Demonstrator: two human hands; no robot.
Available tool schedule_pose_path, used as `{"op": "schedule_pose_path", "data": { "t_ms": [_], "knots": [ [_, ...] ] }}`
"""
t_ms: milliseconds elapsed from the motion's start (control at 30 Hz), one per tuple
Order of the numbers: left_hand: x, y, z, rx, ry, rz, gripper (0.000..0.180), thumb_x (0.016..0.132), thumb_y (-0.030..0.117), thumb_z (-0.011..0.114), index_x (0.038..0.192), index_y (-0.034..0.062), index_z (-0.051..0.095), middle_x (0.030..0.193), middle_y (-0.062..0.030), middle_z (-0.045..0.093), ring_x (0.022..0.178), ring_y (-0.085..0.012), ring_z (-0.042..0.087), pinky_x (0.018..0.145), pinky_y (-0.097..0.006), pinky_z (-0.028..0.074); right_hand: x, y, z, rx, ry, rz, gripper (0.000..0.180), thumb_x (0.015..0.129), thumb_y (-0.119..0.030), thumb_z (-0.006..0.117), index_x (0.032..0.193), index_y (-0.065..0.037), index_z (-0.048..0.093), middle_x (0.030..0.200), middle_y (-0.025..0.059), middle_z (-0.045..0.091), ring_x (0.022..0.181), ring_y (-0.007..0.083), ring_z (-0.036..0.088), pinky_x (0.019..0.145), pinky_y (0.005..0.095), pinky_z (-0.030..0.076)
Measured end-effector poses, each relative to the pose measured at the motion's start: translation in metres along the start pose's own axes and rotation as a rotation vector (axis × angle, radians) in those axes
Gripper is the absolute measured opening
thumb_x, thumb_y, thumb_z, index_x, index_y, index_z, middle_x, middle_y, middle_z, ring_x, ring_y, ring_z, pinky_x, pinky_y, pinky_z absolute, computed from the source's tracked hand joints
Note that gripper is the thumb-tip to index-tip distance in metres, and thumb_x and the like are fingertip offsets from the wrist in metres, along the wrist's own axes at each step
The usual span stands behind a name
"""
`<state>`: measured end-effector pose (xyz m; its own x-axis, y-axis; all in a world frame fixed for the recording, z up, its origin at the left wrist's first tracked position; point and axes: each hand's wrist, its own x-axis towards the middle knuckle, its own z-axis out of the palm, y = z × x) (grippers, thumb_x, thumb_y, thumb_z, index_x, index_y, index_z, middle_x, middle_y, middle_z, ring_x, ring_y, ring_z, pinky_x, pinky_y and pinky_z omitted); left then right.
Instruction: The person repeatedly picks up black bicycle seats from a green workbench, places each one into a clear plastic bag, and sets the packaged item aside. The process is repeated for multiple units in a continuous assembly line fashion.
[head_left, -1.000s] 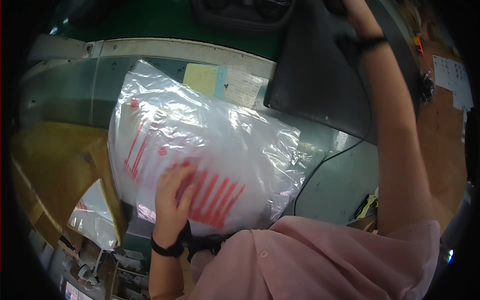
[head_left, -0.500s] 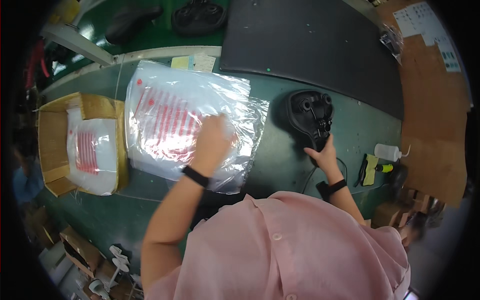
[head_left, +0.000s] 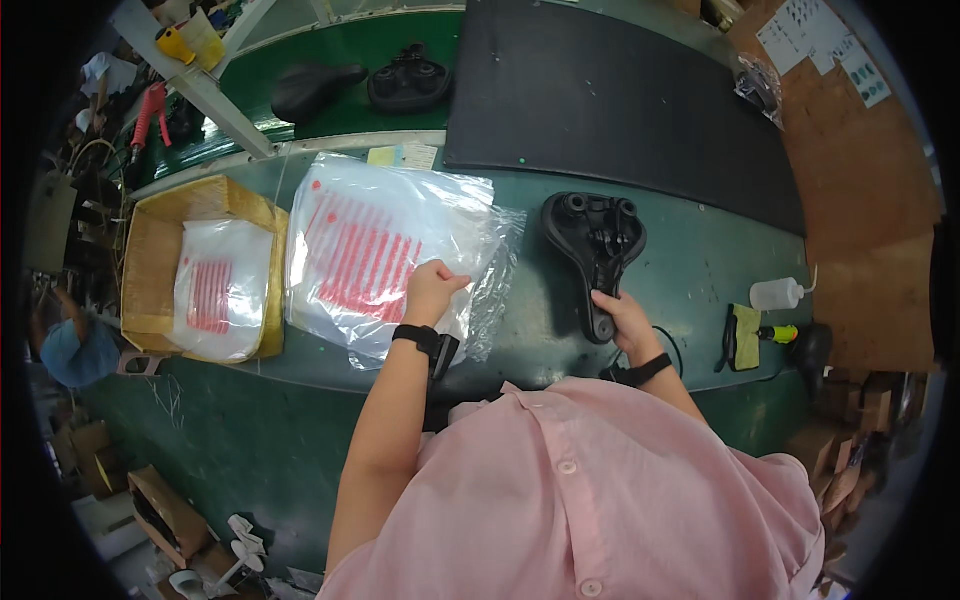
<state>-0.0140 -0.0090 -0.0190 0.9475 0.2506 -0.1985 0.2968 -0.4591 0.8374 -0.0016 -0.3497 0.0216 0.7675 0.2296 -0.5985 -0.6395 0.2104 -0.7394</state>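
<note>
My right hand (head_left: 627, 325) is closed round the narrow nose of a black bicycle saddle (head_left: 592, 240). The saddle's underside faces up, with its springs and clamp showing and its wide end pointing away from me. My left hand (head_left: 434, 290) rests over the right part of a stack of clear plastic bags (head_left: 335, 215) printed in red. Its fingers are curled into a pinch; whether bag film is between them is hidden.
Left of the bags is a yellow-brown carton (head_left: 150, 290) with another printed bag inside. Two more saddles (head_left: 410, 85) lie beyond the bench edge. A black mat (head_left: 620, 90) covers the far right. A squeeze bottle (head_left: 775, 294) and a yellow cloth (head_left: 742, 335) lie at the right.
The view has shifted. The saddle's nose has swung toward me and to the left, its underside more fully shown. My left hand has moved down toward the bags' near right part, fingers curled.
</note>
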Motion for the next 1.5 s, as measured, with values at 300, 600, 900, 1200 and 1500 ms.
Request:
{"op": "schedule_pose_path", "data": {
  "t_ms": [300,600,900,1200,1500],
  "knots": [
    [-0.013,0.036,-0.032,-0.106,0.025,0.196,0.021,0.092,0.01,0.052,0.103,-0.0046,0.062,0.076,-0.0129,0.064,0.066,-0.0207,0.058,0.064,-0.033,0.045,0.004,-0.011,0.154,0.088,-0.402,0.055,0.037,0.084,-0.018,0.071,0.115,-0.001,0.057,0.097,0.003,0.064,0.081,0.0109,0.062,0.069,0.0269,0.051],
    [-0.022,-0.014,-0.079,-0.885,0.045,-0.235,0.011,0.092,0.017,0.059,0.092,0.0053,0.06,0.082,-0.0021,0.065,0.075,-0.0121,0.063,0.064,-0.026,0.05,0.096,0.035,0.192,-0.182,-0.125,-0.044,0.04,0.08,-0.013,0.074,0.112,0.002,0.056,0.096,0.0076,0.065,0.08,0.0139,0.062,0.072,0.0293,0.051],
    [-0.046,-0.012,-0.144,-1.105,0.238,-0.214,0.014,0.097,0.023,0.056,0.094,0.0085,0.057,0.062,0.0079,0.04,0.051,-0.0012,0.036,0.044,-0.018,0.028,0.078,0.002,0.149,-0.506,-0.023,-0.557,0.058,0.072,-0.012,0.078,0.119,0.005,0.05,0.105,0.0146,0.066,0.091,0.0224,0.064,0.083,0.0322,0.05],
    [-0.015,-0.003,-0.11,-1.082,0.504,-0.202,0.024,0.094,0.019,0.06,0.103,-0.0017,0.068,0.07,0.0046,0.059,0.056,-0.0011,0.045,0.047,-0.019,0.031,0.012,-0.023,0.188,-1.239,-0.35,-0.801,0.052,0.073,-0.016,0.075,0.119,-0.007,0.052,0.103,0.0168,0.062,0.094,0.0366,0.061,0.076,0.043,0.05],
    [-0.088,0.108,-0.134,0.055,-0.024,0.336,0.018,0.084,0.006,0.066,0.101,0.0013,0.071,0.091,-0.012,0.072,0.077,-0.0138,0.068,0.068,-0.027,0.053,0.027,-0.01,0.18,-0.636,-0.404,0.043,0.058,0.078,-0.017,0.074,0.123,0.009,0.049,0.103,0.0171,0.066,0.085,0.0236,0.064,0.078,0.0336,0.051]
  ]
}}
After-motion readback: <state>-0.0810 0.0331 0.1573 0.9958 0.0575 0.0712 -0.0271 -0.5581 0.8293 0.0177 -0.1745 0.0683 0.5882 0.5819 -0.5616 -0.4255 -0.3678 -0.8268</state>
